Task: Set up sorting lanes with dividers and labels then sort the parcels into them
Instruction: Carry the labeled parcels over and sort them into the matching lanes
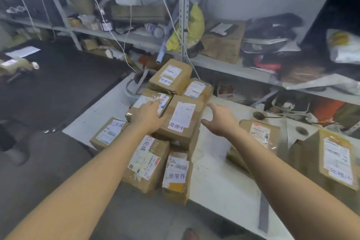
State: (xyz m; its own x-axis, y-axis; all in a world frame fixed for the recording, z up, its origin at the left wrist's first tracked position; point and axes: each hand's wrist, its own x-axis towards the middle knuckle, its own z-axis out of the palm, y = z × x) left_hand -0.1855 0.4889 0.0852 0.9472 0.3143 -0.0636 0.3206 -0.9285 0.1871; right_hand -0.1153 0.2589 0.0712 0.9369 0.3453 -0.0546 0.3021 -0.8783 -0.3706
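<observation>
Cardboard parcels point(145, 163) heaped on white table point(214, 181), left hand point(148, 116) flat, fingers straight, on taped parcel point(150, 98) just left of 处理中 box point(180, 121), right hand point(220, 121) spread wide just right of that box, gripping nothing

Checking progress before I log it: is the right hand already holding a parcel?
No, the right hand is open with fingers spread beside the parcel pile, gripping nothing.
</observation>
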